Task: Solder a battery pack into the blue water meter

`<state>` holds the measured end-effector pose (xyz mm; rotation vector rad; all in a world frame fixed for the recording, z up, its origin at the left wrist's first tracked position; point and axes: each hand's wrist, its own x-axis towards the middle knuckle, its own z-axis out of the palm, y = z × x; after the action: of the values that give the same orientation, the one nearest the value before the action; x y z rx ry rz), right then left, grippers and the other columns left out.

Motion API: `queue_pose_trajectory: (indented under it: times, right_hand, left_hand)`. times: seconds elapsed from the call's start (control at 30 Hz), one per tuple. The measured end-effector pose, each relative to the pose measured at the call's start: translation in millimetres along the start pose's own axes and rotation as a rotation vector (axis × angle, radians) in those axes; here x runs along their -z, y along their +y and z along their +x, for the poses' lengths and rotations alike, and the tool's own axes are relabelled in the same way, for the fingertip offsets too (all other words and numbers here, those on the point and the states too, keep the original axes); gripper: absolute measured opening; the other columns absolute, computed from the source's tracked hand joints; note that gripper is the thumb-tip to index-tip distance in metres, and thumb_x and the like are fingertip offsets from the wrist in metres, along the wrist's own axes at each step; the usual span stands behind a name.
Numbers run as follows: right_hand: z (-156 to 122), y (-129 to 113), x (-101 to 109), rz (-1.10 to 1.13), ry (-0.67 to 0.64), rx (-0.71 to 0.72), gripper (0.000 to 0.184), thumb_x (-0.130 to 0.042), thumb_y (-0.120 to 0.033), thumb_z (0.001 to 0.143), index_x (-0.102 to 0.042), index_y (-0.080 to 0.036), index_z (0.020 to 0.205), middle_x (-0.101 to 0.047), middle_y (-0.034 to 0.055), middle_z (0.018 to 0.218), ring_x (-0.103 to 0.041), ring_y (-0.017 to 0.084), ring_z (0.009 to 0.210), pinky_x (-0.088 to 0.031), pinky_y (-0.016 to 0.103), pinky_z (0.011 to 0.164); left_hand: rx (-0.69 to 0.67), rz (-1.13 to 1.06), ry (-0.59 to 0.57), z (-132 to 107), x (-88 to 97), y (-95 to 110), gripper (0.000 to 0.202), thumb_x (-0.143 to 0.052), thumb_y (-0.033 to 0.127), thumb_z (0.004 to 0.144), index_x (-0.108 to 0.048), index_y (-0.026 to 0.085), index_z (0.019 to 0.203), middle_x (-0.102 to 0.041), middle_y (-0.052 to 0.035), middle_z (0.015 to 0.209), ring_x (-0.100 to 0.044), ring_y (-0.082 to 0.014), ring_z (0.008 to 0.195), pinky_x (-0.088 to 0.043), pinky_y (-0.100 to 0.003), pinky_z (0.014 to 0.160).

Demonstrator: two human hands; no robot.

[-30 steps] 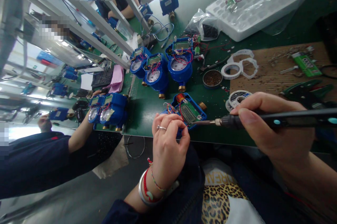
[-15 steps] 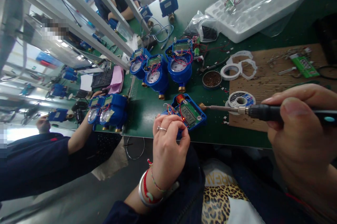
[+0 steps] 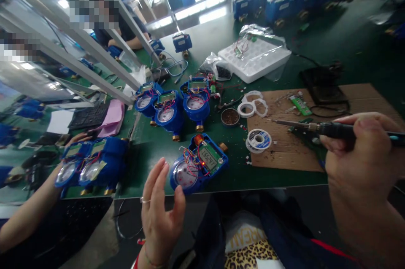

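A blue water meter [image 3: 198, 162] with an exposed green display board and coloured wires lies at the near edge of the green table [image 3: 278, 28]. My left hand [image 3: 161, 210] hovers just left of it, fingers stretched out and apart, holding nothing. My right hand [image 3: 363, 151] is closed round a black soldering iron [image 3: 319, 127], whose tip points left above the brown board [image 3: 303, 134], well clear of the meter.
Three more blue meters [image 3: 172, 108] stand behind. A solder spool [image 3: 258, 139], tape rolls [image 3: 249, 108] and a small tin [image 3: 230, 117] lie near the board. A white tray [image 3: 255, 56] sits farther back. A co-worker's arm [image 3: 28, 214] holds two meters [image 3: 85, 168] at left.
My left hand has let go of the meter and drawn back to its left, now open. The soldering iron has pulled away to the right. The camera has tilted up.
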<state>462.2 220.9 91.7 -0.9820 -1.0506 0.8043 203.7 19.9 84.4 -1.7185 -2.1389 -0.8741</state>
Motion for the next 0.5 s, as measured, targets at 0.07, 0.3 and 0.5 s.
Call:
queue_pose_trajectory:
  times: [0.07, 0.3, 0.5]
  right_hand:
    - [5.5, 5.6, 6.9, 0.022, 0.057, 0.05, 0.016, -0.05, -0.021, 0.076, -0.053, -0.017, 0.06, -0.039, -0.0038, 0.045, -0.034, 0.009, 0.037, -0.02, 0.025, 0.035]
    - [5.7, 16.7, 11.1, 0.066, 0.145, 0.082, 0.017, -0.053, -0.022, 0.076, -0.053, -0.017, 0.06, -0.042, -0.0034, 0.047, -0.035, 0.008, 0.037, -0.022, 0.023, 0.037]
    - [8.1, 14.2, 10.9, 0.065, 0.112, 0.016, 0.02, -0.058, -0.026, 0.082, -0.057, -0.016, 0.065, -0.041, -0.0039, 0.048, -0.034, 0.007, 0.04, -0.022, 0.022, 0.04]
  left_hand:
    - [0.036, -0.031, -0.082, -6.6, -3.2, -12.7, 0.054, -0.051, 0.027, 0.093, -0.039, 0.017, 0.145, -0.047, -0.015, 0.146, -0.046, -0.0273, 0.136, -0.043, -0.046, 0.11]
    - [-0.025, 0.049, -0.294, -12.7, -22.5, -21.7, 0.074, -0.063, 0.033, 0.087, -0.026, 0.02, 0.15, -0.025, -0.0177, 0.159, -0.03, -0.0344, 0.145, -0.039, -0.056, 0.112]
    - [-0.015, 0.023, -0.264, -17.3, -27.7, -31.1, 0.061, -0.061, 0.029, 0.088, -0.038, 0.024, 0.144, -0.032, -0.0154, 0.153, -0.044, -0.0347, 0.135, -0.049, -0.054, 0.103]
